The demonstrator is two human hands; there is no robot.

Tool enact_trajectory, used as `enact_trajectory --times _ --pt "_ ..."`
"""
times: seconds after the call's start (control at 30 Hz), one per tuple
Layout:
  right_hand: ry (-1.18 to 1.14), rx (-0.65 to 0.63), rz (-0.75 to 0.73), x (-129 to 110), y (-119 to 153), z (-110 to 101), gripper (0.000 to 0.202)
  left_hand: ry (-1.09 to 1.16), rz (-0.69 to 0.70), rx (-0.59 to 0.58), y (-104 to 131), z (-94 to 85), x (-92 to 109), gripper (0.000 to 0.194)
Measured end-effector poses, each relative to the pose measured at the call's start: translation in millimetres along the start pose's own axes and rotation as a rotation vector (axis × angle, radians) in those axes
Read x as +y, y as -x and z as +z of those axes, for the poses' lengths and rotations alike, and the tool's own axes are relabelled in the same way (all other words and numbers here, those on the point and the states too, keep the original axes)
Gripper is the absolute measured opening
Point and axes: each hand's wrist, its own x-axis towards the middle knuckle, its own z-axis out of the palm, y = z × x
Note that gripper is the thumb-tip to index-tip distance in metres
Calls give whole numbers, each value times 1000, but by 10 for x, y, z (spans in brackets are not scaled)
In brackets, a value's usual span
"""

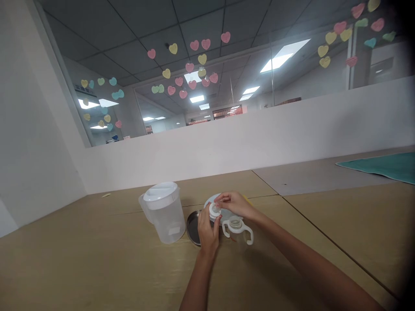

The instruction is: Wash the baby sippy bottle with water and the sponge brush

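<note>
I hold one round, white plastic bottle collar (212, 213), its face tilted upward; a small, translucent teat-like piece (216, 207) appears to sit at its centre, the join partly obscured.

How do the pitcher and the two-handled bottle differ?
Size: the pitcher is clearly larger than the two-handled bottle.
Top: the pitcher wears a white lid; the bottle's mouth is uncovered.
Handles: the pitcher shows one, at its side; the bottle has two, on opposite sides of a white collar.
Shared: both stand upright on the table, see-through to some degree.
</note>
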Motion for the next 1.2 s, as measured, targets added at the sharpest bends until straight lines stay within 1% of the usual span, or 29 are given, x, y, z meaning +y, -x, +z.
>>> enact_trajectory --times 0.17,0.23,0.27,0.3,0.33,0.4,0.43,0.5,0.57,0.63,0.77,0.93,1.03,1.1,1.13,1.2 --pt "-338 26 176 22 -23 11 27 18 -40 7 -5 -10 -7 41" --pt "-383 66 208 55 -54 -29 27 23 -69 26 -12 -16 6 41" --pt "-355 113 212 87 -75 -62 27 18 -84 31 -16 -17 9 40" --pt "-280 178 200 129 -97 -102 29 8 -99 28 -18 -15 7 40" --pt "-152 259 174 180 -118 -144 30 -7 -115 18 -20 -10 -1 39" --pt "226 410 104 297 -149 -229 32 -46 -152 -25 -19 8 -33 39" --pt "438 446 79 358 -157 -266 31 -68 -172 -49 -16 19 -54 41" --pt "776 423 78 468 -159 -320 24 -115 -209 -92 -8 43 -93 45" --pt "926 343 128 555 -149 -351 13 -148 -233 -118 0 62 -114 48" --pt "958 284 171 618 -138 -369 7 -165 -236 -130 7 74 -112 44" --pt "995 239 207 696 -134 -399 11 -215 -215 -143 23 92 -86 29" --pt "1036 216 212 740 -142 -413 6 -301 -236 -143 61 133 -88 28" --pt "1049 243 185 734 -141 -403 11 -326 -225 -146 72 147 -86 29" --pt "1049 275 165 706 -144 -405 15 -324 -215 -109 58 127 -82 30" --pt "1046 295 158 685 -149 -412 17 -324 -210 -58 41 102 -83 30" --pt "1030 342 139 634 -161 -442 23 -323 -202 108 -6 21 -95 30"
